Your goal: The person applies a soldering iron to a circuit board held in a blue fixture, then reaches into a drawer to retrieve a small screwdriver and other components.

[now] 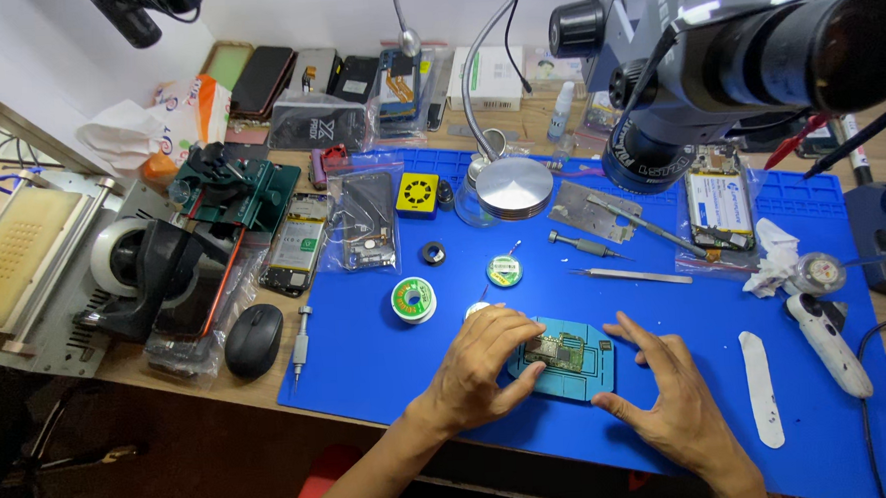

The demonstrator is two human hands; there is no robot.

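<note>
A teal holder block (pixel 580 368) lies on the blue work mat (pixel 685 308) near the front edge, with a small circuit board (pixel 560 348) on top of it. My left hand (pixel 483 367) rests over the block's left side, fingers curled onto the board's edge, thumb against the block's front. My right hand (pixel 668 389) touches the block's right side with thumb and fingers spread. Neither hand has lifted anything.
A microscope (pixel 743 57) hangs over the mat's right rear. Tweezers (pixel 628 275), a screwdriver (pixel 582 243), solder spools (pixel 413 300), a metal lamp base (pixel 513 186), bagged phones (pixel 362 221), a black mouse (pixel 254 339) and a white plastic pry tool (pixel 761 388) lie around.
</note>
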